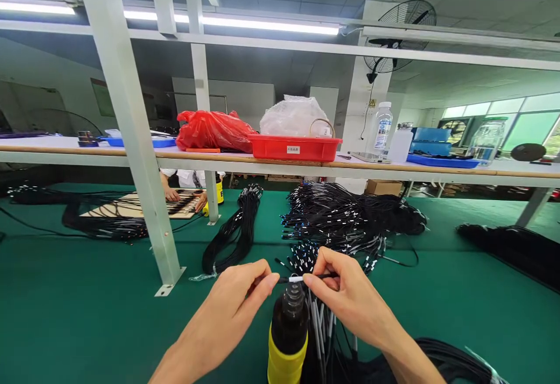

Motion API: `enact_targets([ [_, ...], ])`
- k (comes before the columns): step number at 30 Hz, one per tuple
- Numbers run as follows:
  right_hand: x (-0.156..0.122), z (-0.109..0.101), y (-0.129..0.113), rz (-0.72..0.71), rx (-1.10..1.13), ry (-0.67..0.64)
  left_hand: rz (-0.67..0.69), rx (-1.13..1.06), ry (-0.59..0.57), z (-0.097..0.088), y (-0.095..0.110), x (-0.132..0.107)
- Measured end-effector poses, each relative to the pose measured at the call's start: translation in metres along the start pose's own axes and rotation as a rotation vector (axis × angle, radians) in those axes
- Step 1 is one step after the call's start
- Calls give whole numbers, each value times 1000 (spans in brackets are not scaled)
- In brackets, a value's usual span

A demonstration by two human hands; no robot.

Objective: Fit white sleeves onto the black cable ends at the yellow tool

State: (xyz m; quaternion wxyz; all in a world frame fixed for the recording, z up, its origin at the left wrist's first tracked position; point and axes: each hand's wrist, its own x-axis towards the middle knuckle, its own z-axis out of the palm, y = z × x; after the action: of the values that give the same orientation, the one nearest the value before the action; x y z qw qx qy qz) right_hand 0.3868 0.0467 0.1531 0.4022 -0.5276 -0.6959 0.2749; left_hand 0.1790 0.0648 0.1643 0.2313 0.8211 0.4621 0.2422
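Observation:
My left hand (240,299) pinches one end of a thin black cable between thumb and fingers. At its other side my right hand (350,293) grips the same cable, so it is stretched level between both. A short white sleeve (296,279) sits on the cable in the gap, right over the nozzle of an upright yellow and black heat gun (289,337). Whether the sleeve touches the nozzle I cannot tell. Behind and below my right hand lies a bundle of black cables (321,320) with white and grey ends.
A large cable pile (350,215) and a looped bundle (231,232) lie on the green table (87,320). A white post (144,168) rises at left. The shelf (394,169) bears a red bin (295,149). Across the table are a co-worker's hands (172,195).

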Motion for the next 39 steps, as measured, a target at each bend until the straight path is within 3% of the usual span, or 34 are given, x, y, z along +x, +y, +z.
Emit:
enact_targets([
  [13,6,0,1,13,37,49,-21,-138,22,8,-3,7],
  [34,11,1,11,-8,-25,58,-31,-181,37,9,-6,13],
  [39,7,-3,13,-20,-36,-6,-20,-194,64,7,-7,13],
])
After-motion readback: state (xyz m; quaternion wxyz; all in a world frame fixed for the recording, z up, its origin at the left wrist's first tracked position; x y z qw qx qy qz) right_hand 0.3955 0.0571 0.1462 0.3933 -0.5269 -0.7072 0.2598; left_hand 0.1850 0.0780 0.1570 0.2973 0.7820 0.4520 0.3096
